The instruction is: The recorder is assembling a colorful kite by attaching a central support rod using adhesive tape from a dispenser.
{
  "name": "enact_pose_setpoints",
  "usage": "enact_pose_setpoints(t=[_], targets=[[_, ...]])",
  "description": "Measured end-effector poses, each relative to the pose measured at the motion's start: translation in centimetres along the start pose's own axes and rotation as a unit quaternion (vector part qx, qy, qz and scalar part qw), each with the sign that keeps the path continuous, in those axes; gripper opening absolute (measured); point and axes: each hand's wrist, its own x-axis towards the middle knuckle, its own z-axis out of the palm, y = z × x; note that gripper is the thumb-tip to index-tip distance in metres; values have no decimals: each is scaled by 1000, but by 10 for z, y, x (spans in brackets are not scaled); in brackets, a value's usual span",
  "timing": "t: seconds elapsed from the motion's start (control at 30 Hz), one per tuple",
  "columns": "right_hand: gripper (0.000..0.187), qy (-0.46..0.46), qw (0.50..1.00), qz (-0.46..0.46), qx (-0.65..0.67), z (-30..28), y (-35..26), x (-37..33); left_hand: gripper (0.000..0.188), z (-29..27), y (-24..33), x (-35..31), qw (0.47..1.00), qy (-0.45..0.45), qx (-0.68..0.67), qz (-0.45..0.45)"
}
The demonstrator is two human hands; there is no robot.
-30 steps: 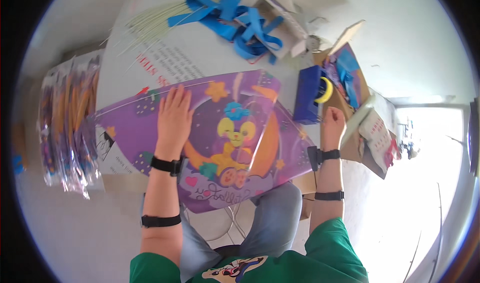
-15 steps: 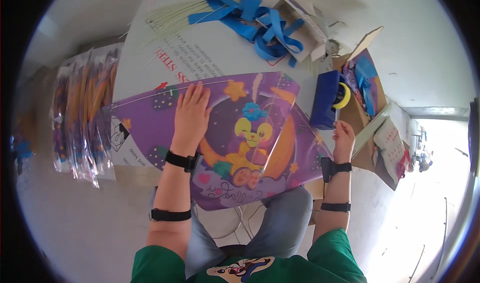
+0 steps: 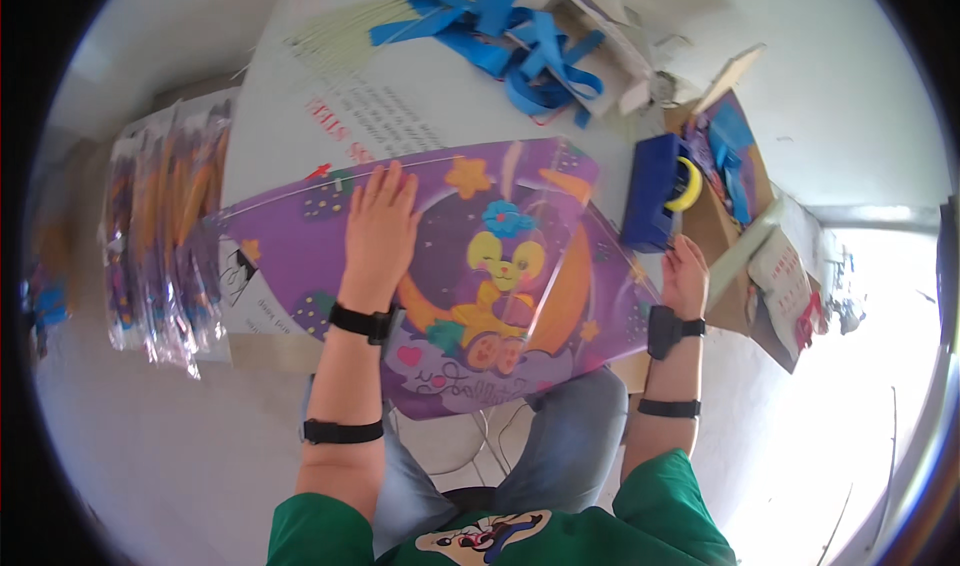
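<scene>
Kite (image 3: pixel 480 286): purple printed sheet, spread at frame centre on the table (image 3: pixel 300 96).
Handling: judged light, thin, floppy, crease-prone; best taken at the edges.
Left hand (image 3: pixel 380 231): fingers flat, pressed on it.
Right hand (image 3: pixel 685 276): at the right edge, grip cannot be told.

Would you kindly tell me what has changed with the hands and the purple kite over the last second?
The right hand has slid down from beside the blue tape dispenser to the right corner of the purple cartoon-printed kite. The left hand stays pressed flat, fingers spread, on the kite's left half. The kite itself, the tangled blue ribbons and the stack of plastic-wrapped kites lie as before.
</scene>
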Motion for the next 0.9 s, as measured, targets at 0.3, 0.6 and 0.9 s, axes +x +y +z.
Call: enact_pose_setpoints(t=[0.3, 0.6, 0.9], targets=[[8, -42, 990, 23, 134, 1, 15, -9, 43, -1, -5, -3, 999, -21, 29, -9], [8, -35, 987, 2, 155, 5, 32, -13, 44, -2, -10, -6, 1000, -5, 26, -10], [12, -40, 993, -56, 93, -8, 43, -9, 43, 4, -2, -3, 1000, 20, -6, -13]])
